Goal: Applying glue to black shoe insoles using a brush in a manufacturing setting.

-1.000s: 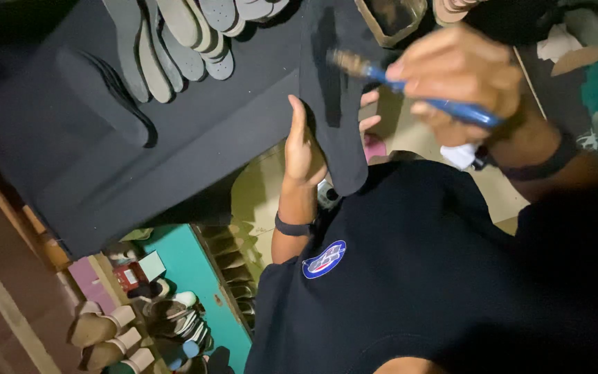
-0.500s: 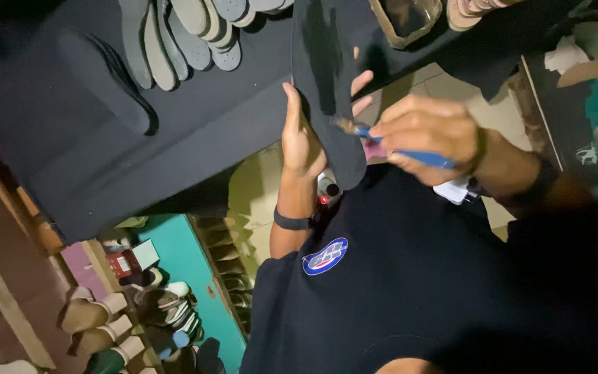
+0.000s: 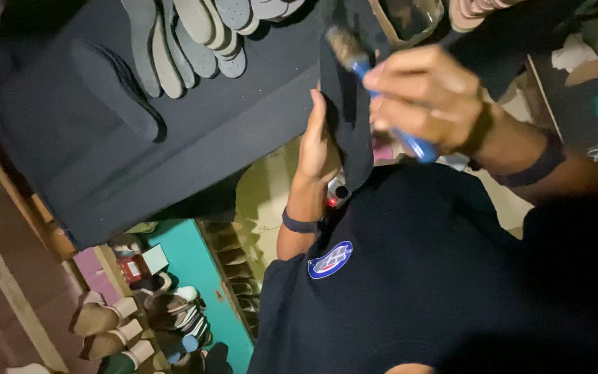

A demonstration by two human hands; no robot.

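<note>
Head view, only one. Left hand (image 3: 318, 142) at centre frame, palm flat behind a dark sole piece (image 3: 346, 118), fingers wrapped on its left edge, holding it upright in front of the chest. Right hand (image 3: 427, 97), upper right of centre, closed tight round a blue-handled brush (image 3: 375, 79); bristle tip points up-left and sits on or just at the top of the sole piece, contact blurred. Both wrists carry dark bands.

Step in hand, as I judge: brushing something onto the sole piece face, likely glue, stroke at the upper end. Next move calls for drawing the bristles down the strip while the left hand keeps it steady and clear of the wet face.

Rest: dark work table (image 3: 105, 138) fills upper left, row of grey insoles (image 3: 195, 34) fanned along its top edge. Clear container (image 3: 410, 17) at top centre, partly cut off. Lower left: teal shelf (image 3: 195, 263) with finished shoes (image 3: 105, 325) lined beside it. Dark shirt with round badge (image 3: 330, 260) fills lower right.
</note>
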